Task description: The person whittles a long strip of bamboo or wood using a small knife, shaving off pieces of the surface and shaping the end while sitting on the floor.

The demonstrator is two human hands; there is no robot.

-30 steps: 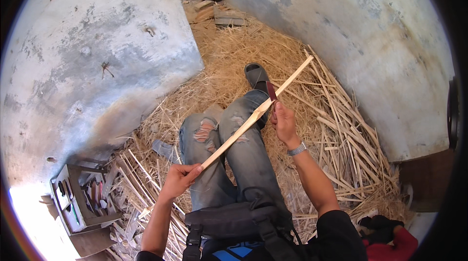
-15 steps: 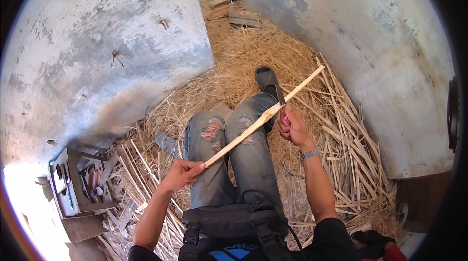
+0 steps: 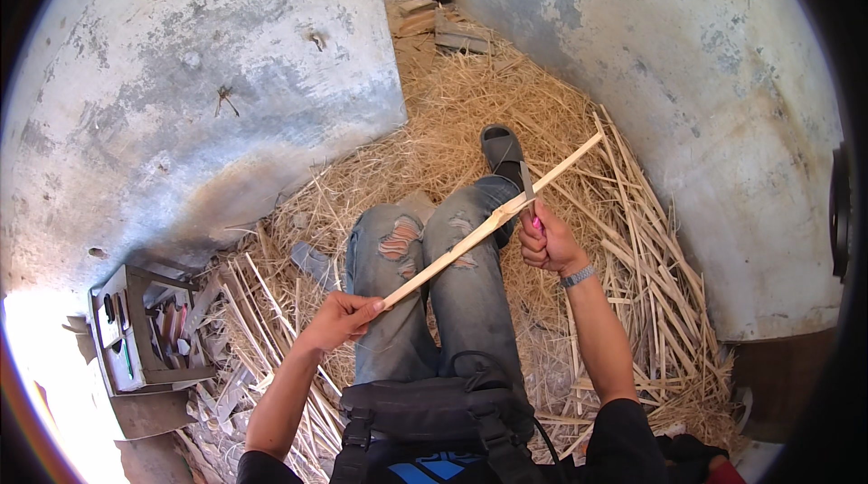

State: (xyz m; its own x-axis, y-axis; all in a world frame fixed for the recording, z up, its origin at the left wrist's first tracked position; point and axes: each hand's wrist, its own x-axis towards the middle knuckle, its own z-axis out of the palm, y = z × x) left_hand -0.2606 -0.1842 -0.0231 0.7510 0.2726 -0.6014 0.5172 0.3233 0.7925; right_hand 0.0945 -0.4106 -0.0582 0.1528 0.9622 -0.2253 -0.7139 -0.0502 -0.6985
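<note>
A long pale wooden strip [image 3: 452,255] slants across my knees, rising from lower left to upper right. My left hand [image 3: 339,321] pinches its lower end between thumb and fingers. In my right hand [image 3: 550,240] is a knife [image 3: 527,178]; its dark blade stands against the strip beyond the notched, thicker part. A bit of pink shows at the handle, most of which the fingers hide. The strip's far end sticks out past the blade over the shavings.
Straw-like shavings [image 3: 452,95] cover the floor around my legs. Split wooden strips [image 3: 646,276] lie piled at the right, more [image 3: 262,312] at the left. A small wooden cabinet [image 3: 136,330] stands at the left. Pale walls [image 3: 651,59] close in; wood blocks [image 3: 420,5] lie at the far end.
The view has shifted a little. The knife blade stands more upright and slightly nearer along the strip. My left hand keeps its hold on the end.
</note>
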